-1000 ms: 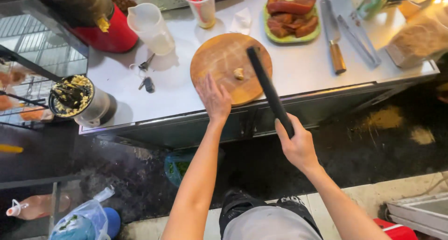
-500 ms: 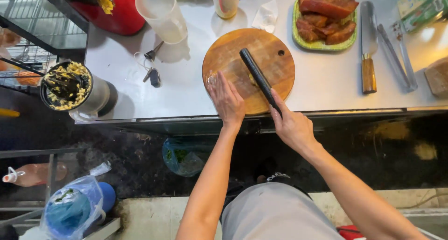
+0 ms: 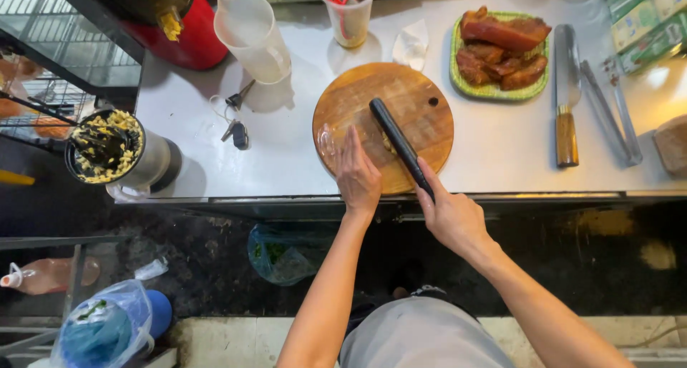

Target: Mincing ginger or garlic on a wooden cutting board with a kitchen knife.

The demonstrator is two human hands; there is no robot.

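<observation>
— What does the right hand (image 3: pixel 451 214) have?
— Its fingers are wrapped shut around the near end of a long dark blade (image 3: pixel 399 144), which lies slanted across the round wooden board (image 3: pixel 422 103) on the desk (image 3: pixel 286 149). The grip itself is hidden inside the fist.
— And the left hand (image 3: pixel 358 173)?
— Flat and open on the board's near edge, fingers stretched out, holding nothing that I can see.
— What's being cut?
— A small pale piece sits beside the blade, too tiny to identify. Behind the board, a green plate (image 3: pixel 458 71) carries reddish-brown meat (image 3: pixel 504 46).
</observation>
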